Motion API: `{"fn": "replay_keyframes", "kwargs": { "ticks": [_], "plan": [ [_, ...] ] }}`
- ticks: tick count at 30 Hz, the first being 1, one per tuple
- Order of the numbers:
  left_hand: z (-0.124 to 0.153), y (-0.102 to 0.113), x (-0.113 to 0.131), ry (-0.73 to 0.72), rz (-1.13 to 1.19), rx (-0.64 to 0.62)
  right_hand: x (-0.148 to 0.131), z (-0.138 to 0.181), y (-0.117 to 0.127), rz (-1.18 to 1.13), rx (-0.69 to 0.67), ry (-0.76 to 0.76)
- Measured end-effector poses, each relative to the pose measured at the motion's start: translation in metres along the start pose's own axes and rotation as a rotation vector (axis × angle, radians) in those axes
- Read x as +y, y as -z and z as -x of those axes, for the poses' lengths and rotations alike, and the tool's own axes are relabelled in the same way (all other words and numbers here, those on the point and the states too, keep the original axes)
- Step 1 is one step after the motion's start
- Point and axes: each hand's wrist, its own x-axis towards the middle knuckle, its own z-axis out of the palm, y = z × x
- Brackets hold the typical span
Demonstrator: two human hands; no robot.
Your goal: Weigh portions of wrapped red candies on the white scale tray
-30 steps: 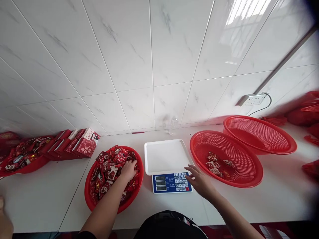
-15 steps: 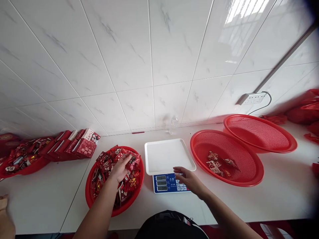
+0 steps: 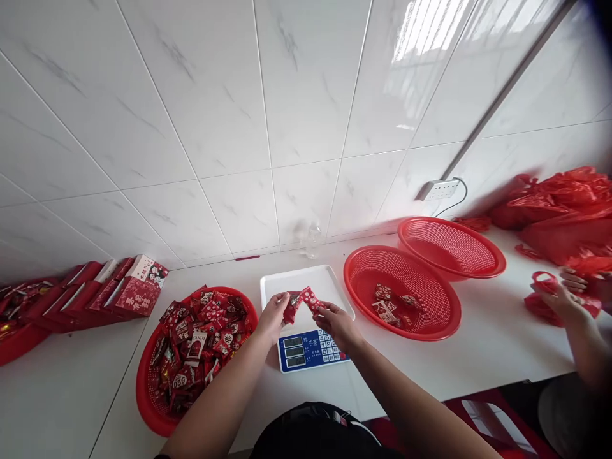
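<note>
My left hand point(image 3: 273, 319) is closed on a red wrapped candy point(image 3: 291, 310), just above the front of a white weighing tray point(image 3: 280, 284). Between the fingers of my right hand point(image 3: 339, 325) is a second red wrapped candy point(image 3: 308, 298) with pale spots. The two wrappers meet or overlap; I cannot tell whether they touch. Below both hands is the blue keypad panel of the scale point(image 3: 306, 354), its display digits too small to read. To the left stands a red basket point(image 3: 145, 389) heaped with red-wrapped candies point(image 3: 210, 331).
Right of the scale, a red basket point(image 3: 452, 319) holds a few packets, with another red basket point(image 3: 500, 261) behind. Boxes point(image 3: 138, 293) stand at left. A clear bottle point(image 3: 313, 241) is by the wall. A co-worker's hands point(image 3: 564, 303) handle a red bag near red bags point(image 3: 540, 210).
My left hand has moved from the candy basket to the scale with candy in it. My right hand has closed on a candy. The view has turned right, bringing in a co-worker's hands.
</note>
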Motion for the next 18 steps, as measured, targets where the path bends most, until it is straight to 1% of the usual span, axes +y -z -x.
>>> {"fn": "replay_keyframes", "kwargs": {
  "ticks": [2, 6, 9, 11, 13, 14, 16, 17, 18],
  "plan": [
    [-0.007, -0.001, 0.001, 0.006, -0.013, 0.035, -0.002, -0.004, 0.007, -0.023, 0.066, 0.029],
    [-0.015, 0.006, -0.004, 0.057, -0.048, 0.155, 0.003, -0.007, 0.017, -0.020, 0.106, 0.019],
    [-0.017, 0.015, -0.011, 0.067, -0.066, 0.170, 0.008, -0.010, 0.021, -0.005, 0.104, 0.009],
    [-0.017, 0.019, -0.015, 0.071, -0.089, 0.173, 0.009, -0.012, 0.022, 0.048, 0.084, 0.025],
    [-0.014, 0.023, -0.016, 0.062, -0.121, 0.182, 0.009, -0.015, 0.022, 0.214, 0.101, 0.093],
    [-0.011, 0.024, -0.017, 0.053, -0.138, 0.188, 0.009, -0.016, 0.022, 0.357, 0.130, 0.151],
    [-0.004, 0.026, -0.016, 0.026, -0.163, 0.197, 0.011, -0.019, 0.018, 0.715, 0.180, 0.298],
    [0.001, 0.028, -0.015, 0.003, -0.183, 0.198, 0.013, -0.021, 0.014, 0.896, 0.176, 0.371],
    [0.006, 0.032, -0.015, -0.029, -0.211, 0.197, 0.015, -0.023, 0.009, 1.055, 0.138, 0.434]
  ]
}}
